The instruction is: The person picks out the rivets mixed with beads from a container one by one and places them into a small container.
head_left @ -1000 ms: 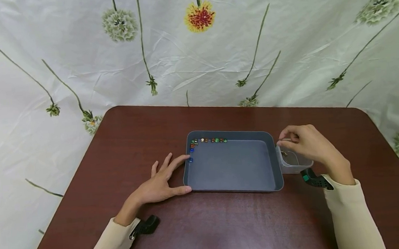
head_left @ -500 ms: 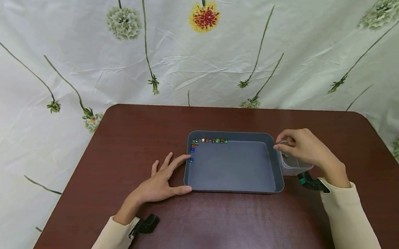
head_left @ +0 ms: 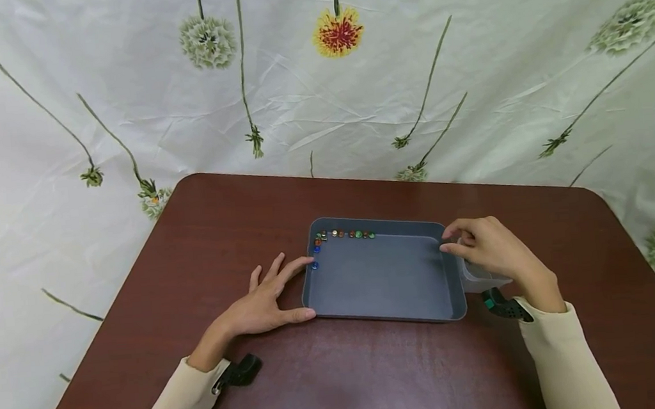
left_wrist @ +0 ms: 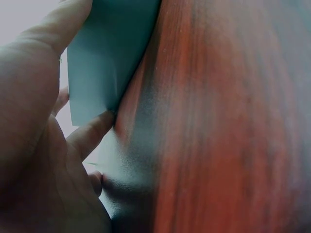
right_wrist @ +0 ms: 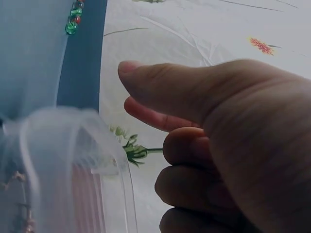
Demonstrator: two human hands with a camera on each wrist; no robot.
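Note:
A shallow grey tray lies on the table. Along its left and far inner edges sit several small coloured glass beads, one of them a blue bead close to my left forefinger. My left hand has its fingers spread, the forefinger touching the left rim and the thumb at the near left corner. Over the tray's right rim hovers my right hand, thumb and forefinger extended with a gap between them, other fingers curled; I see nothing between its fingertips. Partly beneath it is a clear plastic container holding small pieces.
The dark reddish-brown table extends around the tray on all sides. Behind it hangs a white cloth printed with flowers. The container stands against the tray's right side.
My right hand has moved left from over the container to the tray's right rim, and its thumb and forefinger now stand apart. My left hand keeps its place on the tray.

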